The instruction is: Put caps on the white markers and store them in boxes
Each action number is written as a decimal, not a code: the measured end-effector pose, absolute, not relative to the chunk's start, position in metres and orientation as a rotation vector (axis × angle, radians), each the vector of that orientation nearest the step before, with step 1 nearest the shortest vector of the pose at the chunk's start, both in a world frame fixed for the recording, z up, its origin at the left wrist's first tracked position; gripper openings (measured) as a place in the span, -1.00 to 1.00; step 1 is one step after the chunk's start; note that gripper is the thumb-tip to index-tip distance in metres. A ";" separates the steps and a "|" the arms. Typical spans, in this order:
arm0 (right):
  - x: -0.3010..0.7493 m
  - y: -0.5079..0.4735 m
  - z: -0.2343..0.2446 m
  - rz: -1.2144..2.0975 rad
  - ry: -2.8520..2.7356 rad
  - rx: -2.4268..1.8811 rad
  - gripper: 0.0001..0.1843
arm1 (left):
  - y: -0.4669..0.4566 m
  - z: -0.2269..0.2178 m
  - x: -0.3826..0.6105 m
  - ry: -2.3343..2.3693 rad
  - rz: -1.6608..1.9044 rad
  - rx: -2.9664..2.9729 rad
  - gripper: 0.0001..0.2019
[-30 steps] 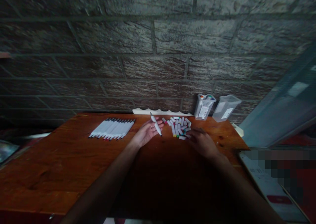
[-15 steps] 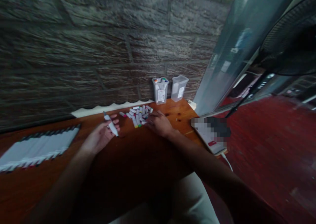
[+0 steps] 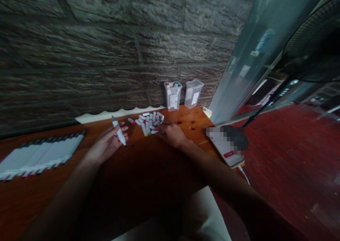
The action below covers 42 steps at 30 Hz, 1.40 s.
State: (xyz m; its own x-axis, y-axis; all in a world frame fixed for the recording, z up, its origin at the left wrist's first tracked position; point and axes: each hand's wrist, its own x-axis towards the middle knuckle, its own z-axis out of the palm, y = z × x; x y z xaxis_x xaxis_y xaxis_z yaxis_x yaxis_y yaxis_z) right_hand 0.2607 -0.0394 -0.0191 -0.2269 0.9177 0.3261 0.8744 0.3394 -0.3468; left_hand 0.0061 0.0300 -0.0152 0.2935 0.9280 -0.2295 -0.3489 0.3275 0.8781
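Note:
My left hand (image 3: pixel 107 143) lies palm up over the wooden table (image 3: pixel 148 170) and holds a white marker pen (image 3: pixel 118 131) between its fingers, tip pointing away. My right hand (image 3: pixel 171 134) rests palm down at the near right edge of a pile of several loose marker caps (image 3: pixel 149 121), fingertips touching the caps; whether it grips one I cannot make out. A row of several uncapped white markers (image 3: pixel 39 156) lies flat at the far left.
Two clear plastic tubs stand against the brick wall: one with markers (image 3: pixel 172 95), one looking empty (image 3: pixel 193 93). A blurred flat device (image 3: pixel 225 145) with a white cable lies at the table's right edge. Beyond are a glass panel (image 3: pixel 247 56), a fan and red floor.
The view swung right from a second ago, then steadied. My left hand keeps the marker. My right hand stays at the cap pile with little movement.

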 end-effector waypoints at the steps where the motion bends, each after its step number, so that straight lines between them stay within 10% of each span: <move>1: 0.261 -0.039 -0.020 0.114 -2.148 -1.565 -0.76 | 0.031 -0.016 0.006 0.862 0.983 0.821 -0.73; 42: 0.272 -0.055 -0.021 0.127 -1.985 -1.551 -0.77 | 0.022 -0.028 0.004 0.582 0.860 0.646 -0.64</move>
